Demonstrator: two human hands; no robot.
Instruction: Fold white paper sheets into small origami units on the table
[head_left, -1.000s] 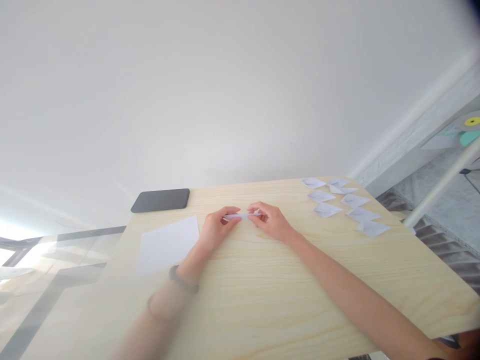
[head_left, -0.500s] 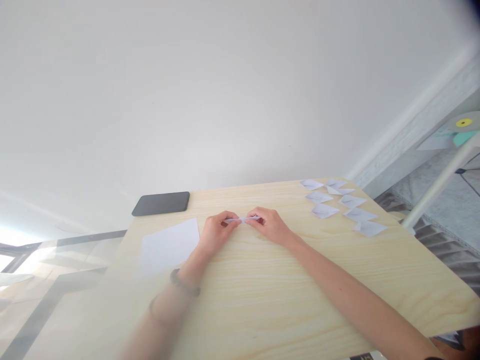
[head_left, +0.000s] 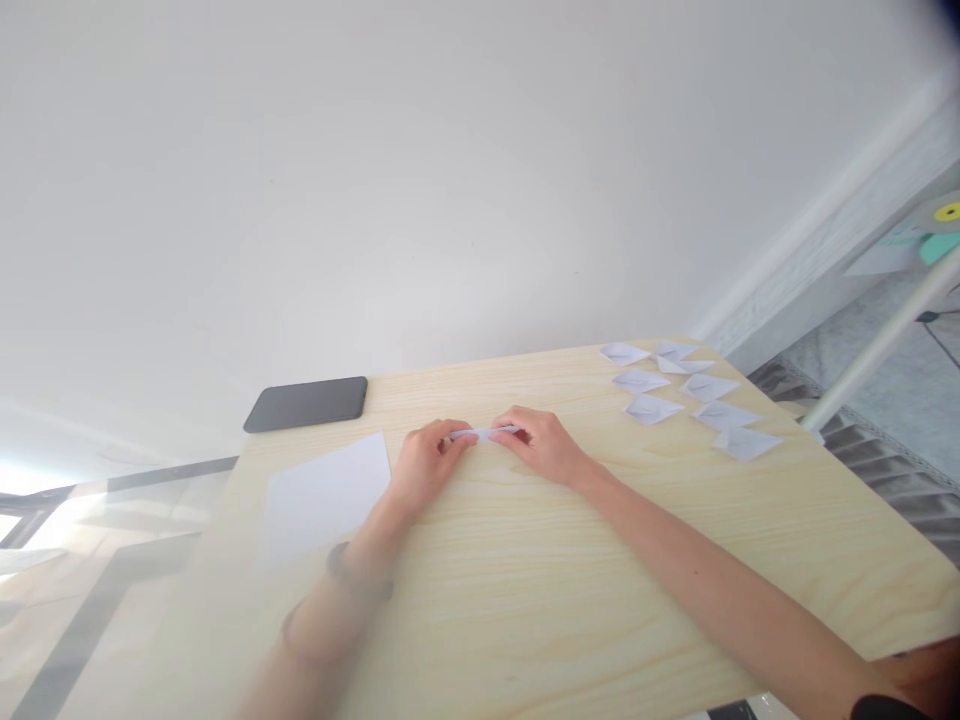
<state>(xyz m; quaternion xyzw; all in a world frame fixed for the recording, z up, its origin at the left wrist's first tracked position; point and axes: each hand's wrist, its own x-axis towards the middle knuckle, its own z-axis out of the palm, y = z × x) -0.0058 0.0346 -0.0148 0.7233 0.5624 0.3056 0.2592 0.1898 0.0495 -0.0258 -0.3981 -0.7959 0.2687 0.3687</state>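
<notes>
Between my two hands, just above the wooden table, is a small folded piece of white paper (head_left: 484,434). My left hand (head_left: 429,455) pinches its left end between thumb and fingers. Its right end is held the same way by my right hand (head_left: 544,445). Only the paper's thin middle and edges show; the fingers hide the ends. To the left of my left hand lies a flat white sheet of paper (head_left: 330,495). Several folded paper boats (head_left: 652,409) sit in loose rows toward the right back of the table.
A black smartphone (head_left: 307,403) lies at the table's (head_left: 510,580) back left edge. The white wall (head_left: 450,200) rises directly behind the table. A white pole (head_left: 877,340) stands beyond the right edge.
The folded paper looks flatter and straighter between my fingers, where its middle was pinched narrow before. The camera view has shifted slightly; both hands keep their grip.
</notes>
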